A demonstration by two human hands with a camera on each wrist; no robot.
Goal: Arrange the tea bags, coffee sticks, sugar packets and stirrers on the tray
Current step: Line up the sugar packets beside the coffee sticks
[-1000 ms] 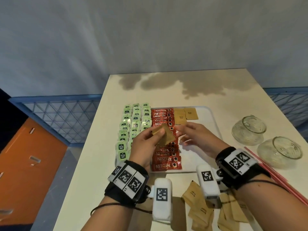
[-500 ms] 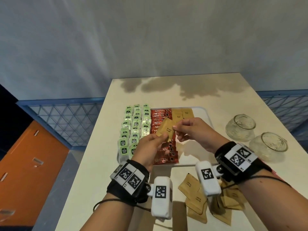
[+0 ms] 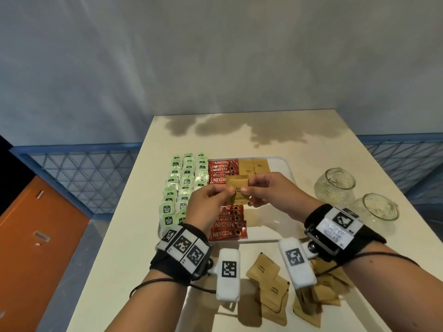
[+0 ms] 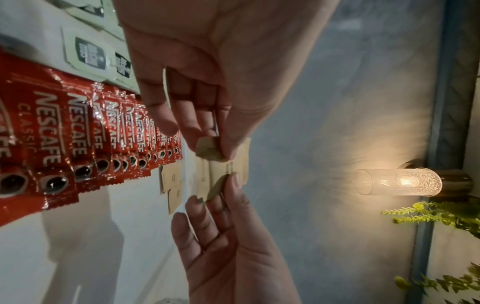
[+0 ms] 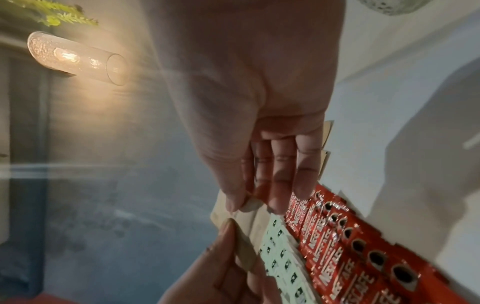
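Note:
My left hand (image 3: 225,196) and right hand (image 3: 247,190) meet above the white tray (image 3: 288,172). Both pinch a small stack of brown sugar packets (image 3: 236,185) between thumb and fingers. The left wrist view shows my left hand (image 4: 215,153) gripping the sugar packets (image 4: 221,172) from above and the right thumb from below. In the right wrist view my right hand (image 5: 246,205) pinches the sugar packets (image 5: 246,222). On the tray lie rows of green tea bags (image 3: 184,185), red coffee sticks (image 3: 227,227) and two sugar packets (image 3: 254,166).
Several loose sugar packets (image 3: 271,283) lie on the table near its front edge, below my wrists. Two glass jars (image 3: 335,185) (image 3: 377,209) stand to the right of the tray. The table's left edge drops to a blue railing (image 3: 84,173).
My right hand has closed on the packets that the left hand held. Both hands have moved a little right over the tray, and the head view has tilted up.

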